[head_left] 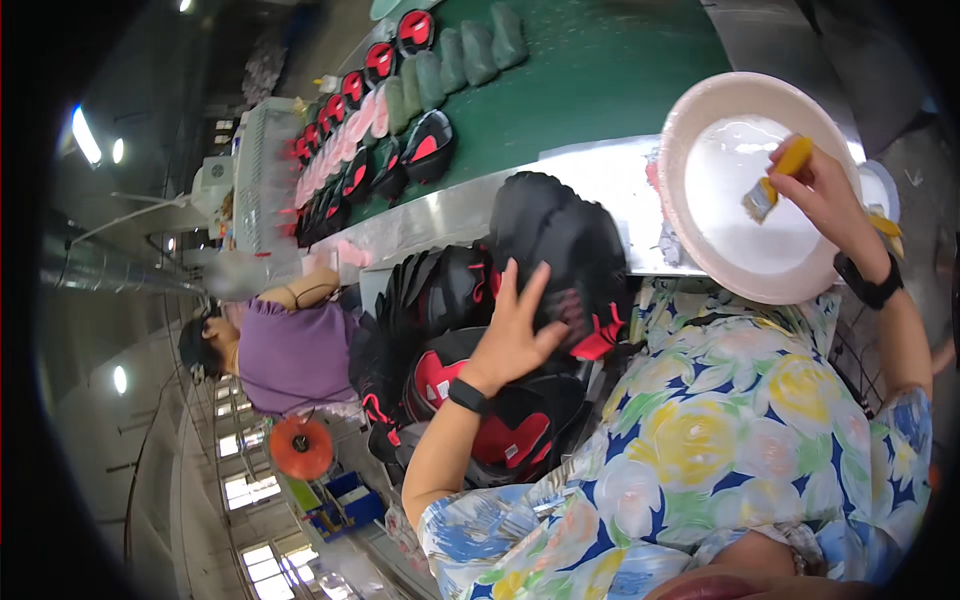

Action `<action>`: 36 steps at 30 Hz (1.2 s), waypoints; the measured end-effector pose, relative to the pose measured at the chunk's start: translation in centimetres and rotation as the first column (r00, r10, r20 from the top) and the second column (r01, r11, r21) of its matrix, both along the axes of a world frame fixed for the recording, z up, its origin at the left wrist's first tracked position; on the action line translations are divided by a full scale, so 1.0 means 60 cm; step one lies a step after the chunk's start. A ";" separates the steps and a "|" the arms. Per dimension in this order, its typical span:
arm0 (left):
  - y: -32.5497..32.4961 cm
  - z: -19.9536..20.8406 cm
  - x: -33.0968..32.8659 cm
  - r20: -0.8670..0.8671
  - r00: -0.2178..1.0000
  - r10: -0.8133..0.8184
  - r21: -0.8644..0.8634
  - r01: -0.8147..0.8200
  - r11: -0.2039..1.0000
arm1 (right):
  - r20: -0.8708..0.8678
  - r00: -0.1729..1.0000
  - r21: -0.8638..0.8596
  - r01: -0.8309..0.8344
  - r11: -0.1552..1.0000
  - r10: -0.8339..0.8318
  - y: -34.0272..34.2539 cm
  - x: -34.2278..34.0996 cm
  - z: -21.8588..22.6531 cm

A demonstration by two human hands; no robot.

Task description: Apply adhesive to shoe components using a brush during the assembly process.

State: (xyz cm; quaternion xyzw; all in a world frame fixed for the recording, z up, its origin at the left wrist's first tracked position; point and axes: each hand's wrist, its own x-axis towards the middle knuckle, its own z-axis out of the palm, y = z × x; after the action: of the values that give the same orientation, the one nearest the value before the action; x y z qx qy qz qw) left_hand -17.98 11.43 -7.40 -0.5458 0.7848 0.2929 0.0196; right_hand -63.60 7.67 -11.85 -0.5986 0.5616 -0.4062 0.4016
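My right hand [822,195] grips a paintbrush [762,200] with a yellow handle and pale bristles. It holds the brush over a wide pale basin [680,215] of white liquid, bristles pointing down and left. My left hand [512,335] is open, its fingers spread against or just in front of a black shoe upper [560,240]; whether they touch it I cannot tell. A red tab shows at that upper's lower end. Below and left of this hand are several more black shoe uppers [440,290] with red linings, piled together.
A green conveyor belt [600,80] carries rows of black-and-red uppers, pink insole-shaped pieces and grey-green shoe forms [478,52]. Along its near side runs a metal edge [460,212]. A co-worker in purple [295,350] is at the left. Another yellow-handled brush [884,226] lies right of the basin.
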 end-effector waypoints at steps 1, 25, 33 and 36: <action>0.018 -0.009 -0.029 0.275 0.957 -0.093 -0.108 0.126 0.986 | -0.012 1.000 0.005 0.018 1.000 -0.018 -0.004 -0.001 0.000; -0.048 0.067 0.043 -0.108 0.989 0.097 -0.331 -0.128 0.935 | -0.356 0.795 0.196 -0.450 0.871 0.491 -0.048 0.087 -0.056; -0.065 0.243 0.200 -0.356 0.882 0.308 -0.539 -0.463 0.703 | -0.371 0.844 0.035 -0.404 0.914 0.387 -0.047 0.072 -0.043; -0.100 0.217 0.275 -0.195 0.945 0.263 -0.657 -0.325 0.680 | -0.477 0.731 0.109 -0.502 0.858 0.488 -0.046 0.055 -0.059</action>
State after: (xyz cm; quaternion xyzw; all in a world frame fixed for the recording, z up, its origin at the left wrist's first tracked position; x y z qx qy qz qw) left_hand -1.50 5.43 5.61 -0.6206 0.7390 0.0067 -0.2623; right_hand -60.33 4.89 -15.42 -0.8142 0.4589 -0.1277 0.3318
